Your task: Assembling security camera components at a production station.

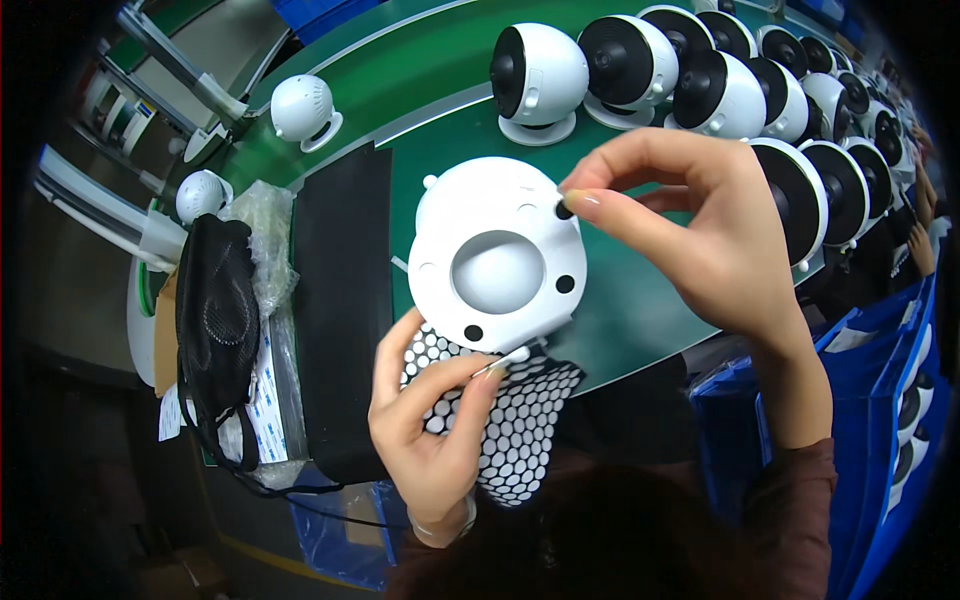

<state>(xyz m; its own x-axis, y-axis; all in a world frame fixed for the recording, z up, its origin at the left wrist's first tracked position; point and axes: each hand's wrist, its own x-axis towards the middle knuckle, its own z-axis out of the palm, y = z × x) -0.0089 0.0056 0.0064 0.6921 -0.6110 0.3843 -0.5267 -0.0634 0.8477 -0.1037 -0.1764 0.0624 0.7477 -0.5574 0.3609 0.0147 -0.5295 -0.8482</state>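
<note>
A white rounded device (pixel 436 225) lies with its round base facing up, a wide opening in its middle. Black round pads (pixel 565 284) sit on the base's face. My right hand (pixel 715 215) pinches with thumb and forefinger at another black pad (pixel 563 210) on the base's upper right edge. Below the device, my left hand (pixel 430 425) is closed, thumb against forefinger, on a black sheet with white dots (pixel 515 435) that hangs toward me. A slim white piece (pixel 515 356) shows at those fingertips; its kind is unclear.
White ball-shaped devices with black fronts (pixel 625 62) crowd the far right of the green table (pixel 625 285). Two more white devices (pixel 303 108) stand at the left. A black mat (pixel 345 300), a black mesh pouch (pixel 218 310) and blue bins (pixel 865 410) flank the work spot.
</note>
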